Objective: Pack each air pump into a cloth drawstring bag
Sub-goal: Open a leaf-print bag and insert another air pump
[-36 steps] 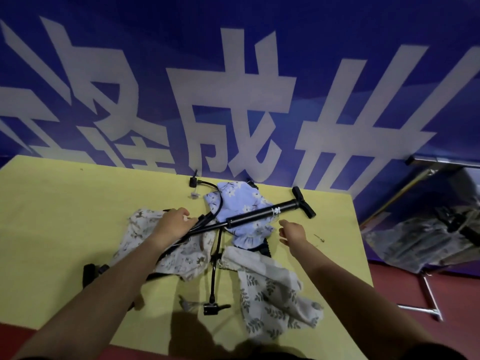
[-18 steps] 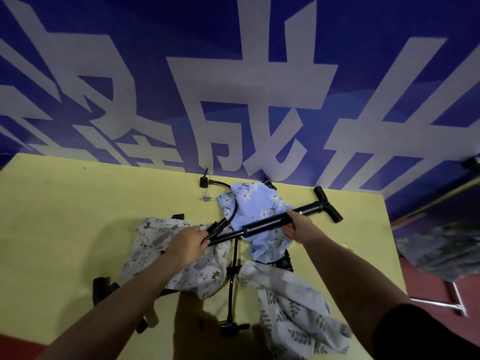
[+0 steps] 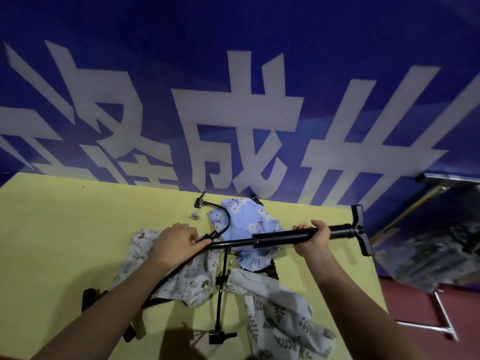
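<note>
A black air pump (image 3: 280,237) with a T-handle at its right end is lifted above the yellow table (image 3: 65,242). My right hand (image 3: 313,239) grips its barrel near the handle. My left hand (image 3: 176,242) holds the pump's thin left end, where its black hose loops off. Under the pump lie three cloth bags: a blue flowered bag (image 3: 246,219), a white animal-print bag (image 3: 187,281) partly under my left arm, and a white leaf-print bag (image 3: 280,315). A second black pump (image 3: 220,294) lies between the bags, mostly hidden.
A blue banner with large white characters (image 3: 233,126) rises right behind the table. A black hose end (image 3: 201,202) and a small clear piece (image 3: 196,216) lie near the far edge. Right of the table stands a metal frame (image 3: 441,307) on the red floor.
My right hand moved from the table onto the pump's barrel and gripped it. Both hands have raised the pump and shifted it to the right, nearly level.
</note>
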`<state>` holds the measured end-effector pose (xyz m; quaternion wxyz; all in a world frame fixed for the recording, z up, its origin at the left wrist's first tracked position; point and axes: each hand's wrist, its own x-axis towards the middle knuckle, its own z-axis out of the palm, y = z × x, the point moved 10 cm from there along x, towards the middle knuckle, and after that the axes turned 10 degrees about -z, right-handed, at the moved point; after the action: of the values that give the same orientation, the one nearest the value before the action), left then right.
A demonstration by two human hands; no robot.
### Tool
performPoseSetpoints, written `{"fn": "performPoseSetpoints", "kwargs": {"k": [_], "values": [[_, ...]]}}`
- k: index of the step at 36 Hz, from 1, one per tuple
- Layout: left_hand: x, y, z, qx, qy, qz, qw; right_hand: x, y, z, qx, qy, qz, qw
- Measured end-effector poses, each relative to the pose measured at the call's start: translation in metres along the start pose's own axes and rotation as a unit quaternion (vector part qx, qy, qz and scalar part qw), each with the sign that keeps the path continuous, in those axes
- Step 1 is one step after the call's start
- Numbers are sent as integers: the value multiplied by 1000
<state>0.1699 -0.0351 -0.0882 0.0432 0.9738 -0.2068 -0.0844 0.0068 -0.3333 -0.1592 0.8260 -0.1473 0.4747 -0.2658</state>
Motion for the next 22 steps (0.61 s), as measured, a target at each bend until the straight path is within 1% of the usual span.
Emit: {"fn": "performPoseSetpoints", "kwargs": {"k": [2,3,5,7,8,9,11,12,13,17,19,22], "values": [[-5,8,-26,-21,43,5,999,-11,-13,0,26,-5,-4,1000],[-8,8,-36,-27,53,-4,998,-17,-20,0,36,-9,-7,999],[-11,-1,-51,-71,61,-48,994,-30,-31,0,64,-19,-17,998],[-16,-20,-58,-160,48,-120,979,-42,-41,5,97,-46,-30,994],[-20,-29,-57,-217,27,-162,962,-47,-46,7,109,-60,-38,991],[-25,-38,-53,-284,0,-202,937,-53,-51,10,117,-76,-47,989],[-40,-45,-41,-426,-53,-271,862,-64,-57,14,125,-99,-61,985],[-48,-45,-35,-477,-75,-293,825,-68,-58,15,126,-105,-64,984],[-55,-46,-28,-501,-91,-302,806,-72,-59,16,125,-110,-65,984],[-73,-45,-10,-527,-125,-288,790,-87,-61,22,130,-121,-61,982],[-80,-43,-13,-545,-112,-286,780,-96,-58,29,128,-130,-64,981],[-87,-38,-28,-556,-77,-271,782,-109,-46,40,122,-141,-59,981]]}}
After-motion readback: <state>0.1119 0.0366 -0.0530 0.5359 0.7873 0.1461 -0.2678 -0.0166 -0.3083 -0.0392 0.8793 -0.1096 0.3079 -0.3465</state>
